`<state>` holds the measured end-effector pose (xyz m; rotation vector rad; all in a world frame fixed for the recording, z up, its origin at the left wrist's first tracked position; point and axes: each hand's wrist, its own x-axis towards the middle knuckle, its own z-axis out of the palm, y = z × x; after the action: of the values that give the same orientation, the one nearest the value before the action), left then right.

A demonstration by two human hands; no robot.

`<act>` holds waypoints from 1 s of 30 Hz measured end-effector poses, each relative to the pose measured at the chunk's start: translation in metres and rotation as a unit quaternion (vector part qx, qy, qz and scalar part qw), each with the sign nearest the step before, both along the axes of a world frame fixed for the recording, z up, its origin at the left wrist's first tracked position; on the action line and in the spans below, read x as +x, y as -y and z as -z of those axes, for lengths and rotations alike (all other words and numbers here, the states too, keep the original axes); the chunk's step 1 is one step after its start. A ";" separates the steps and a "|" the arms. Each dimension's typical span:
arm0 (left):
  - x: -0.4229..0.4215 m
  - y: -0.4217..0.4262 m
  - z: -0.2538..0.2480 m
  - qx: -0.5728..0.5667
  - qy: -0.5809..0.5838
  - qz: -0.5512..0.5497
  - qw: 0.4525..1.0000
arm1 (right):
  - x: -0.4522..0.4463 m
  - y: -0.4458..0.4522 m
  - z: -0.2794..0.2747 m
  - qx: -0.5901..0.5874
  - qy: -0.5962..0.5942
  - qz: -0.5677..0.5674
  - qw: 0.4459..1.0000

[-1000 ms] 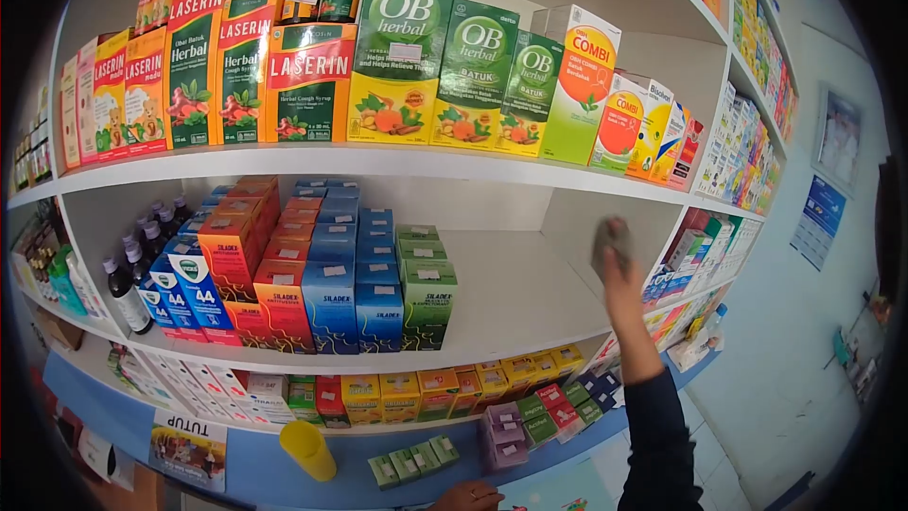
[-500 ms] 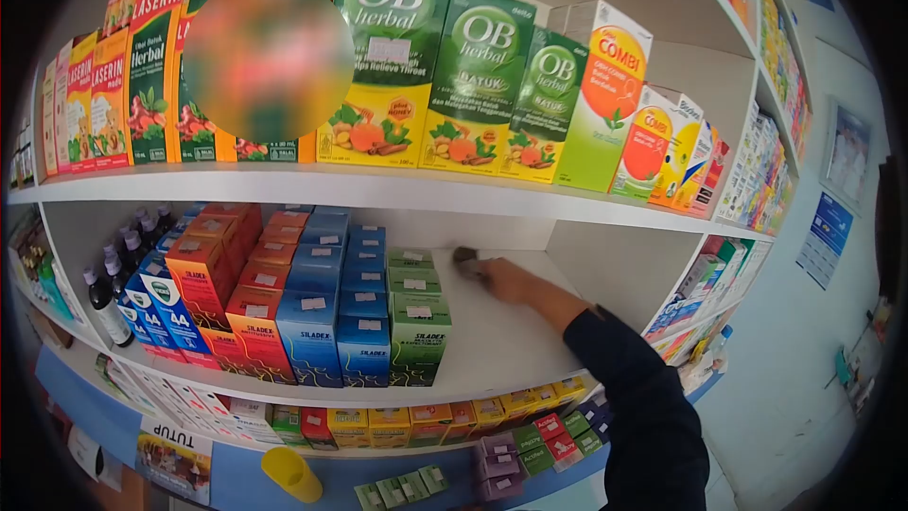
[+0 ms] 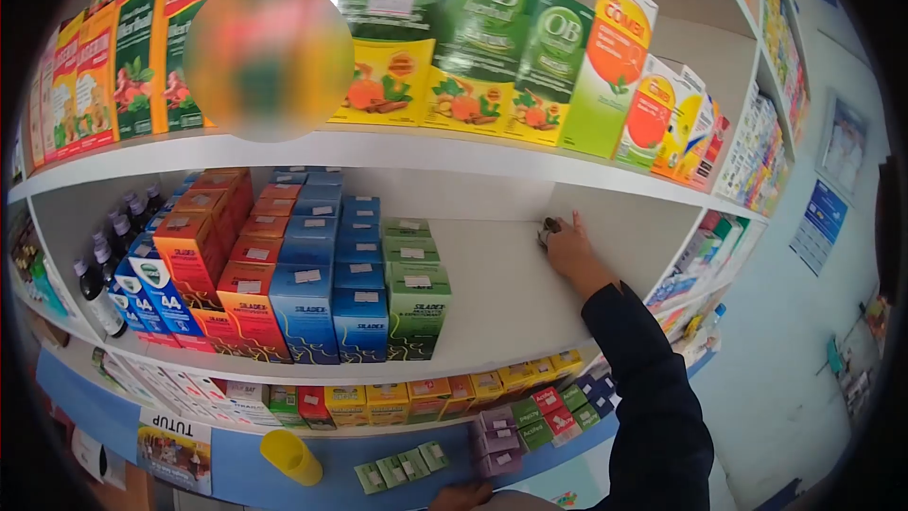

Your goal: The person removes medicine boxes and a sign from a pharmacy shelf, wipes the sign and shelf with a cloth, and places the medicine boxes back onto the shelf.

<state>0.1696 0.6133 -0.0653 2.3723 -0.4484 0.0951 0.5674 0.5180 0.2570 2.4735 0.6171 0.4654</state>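
Observation:
My right hand [image 3: 570, 251] reaches deep into the middle shelf, near its back right corner. It is closed round a small dark, bristly thing like a brush [image 3: 546, 233], mostly covered by the fingers, with one finger pointing up. The shelf board [image 3: 501, 312] lies under it. To the left stand green Siladex boxes [image 3: 416, 312], then blue Siladex boxes [image 3: 305, 312] and orange ones [image 3: 251, 308]. Low in the picture, my left hand [image 3: 462, 496] is at the blue counter, near purple boxes [image 3: 497, 445]; its fingers are not clear.
Above, a shelf edge [image 3: 473, 153] carries OB Herbal boxes [image 3: 478, 38] and Laserin boxes [image 3: 142, 38]. Dark bottles [image 3: 95, 298] stand at the far left. On the blue counter [image 3: 350, 459] are a yellow cup [image 3: 291, 459] and small green boxes [image 3: 402, 468].
My right hand has moved to the right across the shelf with the dark thing. My left hand has come into view at the bottom. The view has tilted slightly down.

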 end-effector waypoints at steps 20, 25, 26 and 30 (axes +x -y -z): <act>0.001 -0.008 -0.020 -0.036 0.050 0.065 0.996 | -0.166 0.045 -0.073 0.236 -0.002 -0.134 0.962; 0.002 0.006 0.051 -0.073 0.078 0.073 0.992 | -0.015 -0.015 -0.050 0.206 0.003 -0.166 0.964; 0.006 0.007 0.066 -0.084 0.089 0.076 0.990 | -0.001 -0.025 -0.044 0.207 0.005 -0.183 0.961; 0.019 -0.002 0.078 -0.081 0.112 0.042 0.990 | 0.059 -0.020 0.003 0.284 -0.125 -0.108 0.944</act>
<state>0.1890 0.6150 -0.1428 2.1888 -0.6224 0.3481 0.6263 0.5382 0.2543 3.0597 0.9767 0.4661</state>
